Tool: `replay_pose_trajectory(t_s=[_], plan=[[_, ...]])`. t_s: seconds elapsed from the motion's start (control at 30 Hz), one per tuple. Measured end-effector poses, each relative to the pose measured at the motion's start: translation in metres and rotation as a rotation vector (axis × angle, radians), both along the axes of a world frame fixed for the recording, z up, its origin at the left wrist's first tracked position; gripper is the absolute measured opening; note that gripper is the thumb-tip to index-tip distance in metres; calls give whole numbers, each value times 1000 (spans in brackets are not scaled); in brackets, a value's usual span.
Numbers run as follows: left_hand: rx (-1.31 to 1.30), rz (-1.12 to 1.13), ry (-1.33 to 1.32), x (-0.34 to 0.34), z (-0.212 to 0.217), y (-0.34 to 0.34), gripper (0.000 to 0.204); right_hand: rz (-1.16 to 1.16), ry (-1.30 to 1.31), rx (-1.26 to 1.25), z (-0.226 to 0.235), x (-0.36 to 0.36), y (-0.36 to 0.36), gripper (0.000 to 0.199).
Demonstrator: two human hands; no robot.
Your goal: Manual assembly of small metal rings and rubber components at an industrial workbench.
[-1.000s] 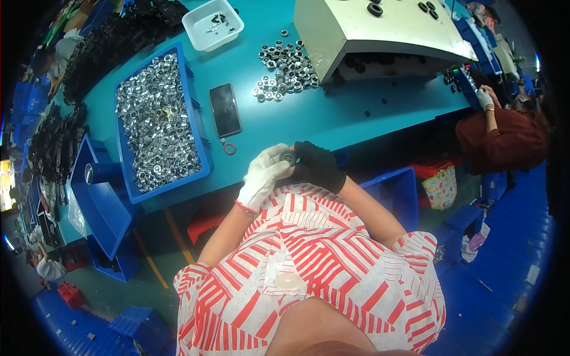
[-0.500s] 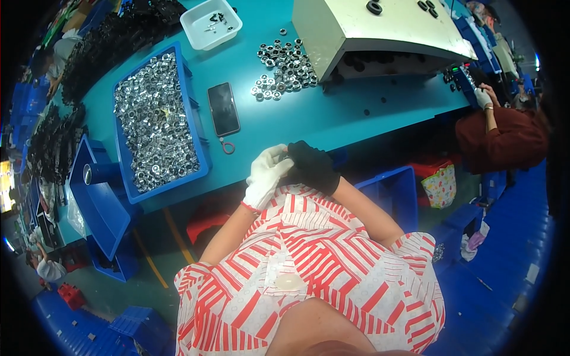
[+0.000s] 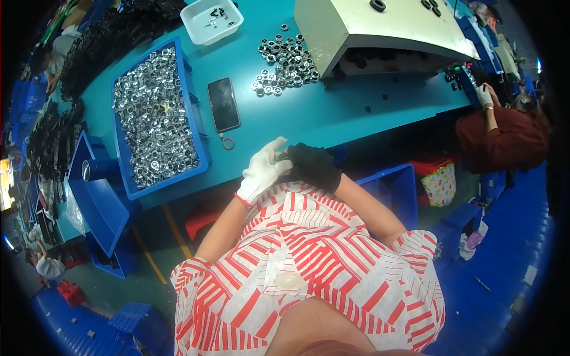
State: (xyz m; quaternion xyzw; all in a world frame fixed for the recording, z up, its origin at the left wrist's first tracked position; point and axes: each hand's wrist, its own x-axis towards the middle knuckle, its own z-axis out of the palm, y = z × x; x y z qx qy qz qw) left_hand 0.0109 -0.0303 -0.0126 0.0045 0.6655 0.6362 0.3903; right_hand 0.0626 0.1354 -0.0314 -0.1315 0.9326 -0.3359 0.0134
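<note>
My left hand, in a white glove with a red cuff edge, meets my right hand, in a black glove, just past the table's front edge above my lap. The left forefinger is raised, while its thumb presses toward the black glove's fingertips. My right fingers are curled closed. Whatever lies between the two hands is too small and covered to make out. Nearest to them on the teal table are a dark phone and its pinkish ring strap. Beyond lies a loose group of small silver ring-shaped metal parts.
A blue bin full of shiny metal parts stands at left, beside a tilted blue crate. Farther back are a white tray with small pieces and a cream housing with black rings. A co-worker in dark red sits at right.
My left forefinger has lifted and straightened away from the black glove. My right hand stays almost in place, still closed.
</note>
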Motion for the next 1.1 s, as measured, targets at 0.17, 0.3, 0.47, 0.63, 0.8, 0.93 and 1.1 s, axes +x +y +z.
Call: replay_pose_trajectory(t_s=[0.17,0.3,0.47,0.63,0.8,0.93,1.1], plan=[[202,168,-183,5,-9,0,55,-107,13,-22,-1,2,1,37],[229,139,-215,1,-4,-1,53,-75,-5,-65,6,2,5,41],[235,186,-181,6,-3,3,51,-3,-68,-43,3,-3,8,43],[137,126,-108,11,-4,3,52,-23,58,-46,-3,1,1,39],[62,127,-30,11,-6,3,51,14,48,-27,-4,1,1,41],[81,123,-79,8,-2,2,51,-19,-2,-71,-9,1,0,44],[300,220,-255,7,-18,-6,48,-78,-39,-162,-5,2,8,47]])
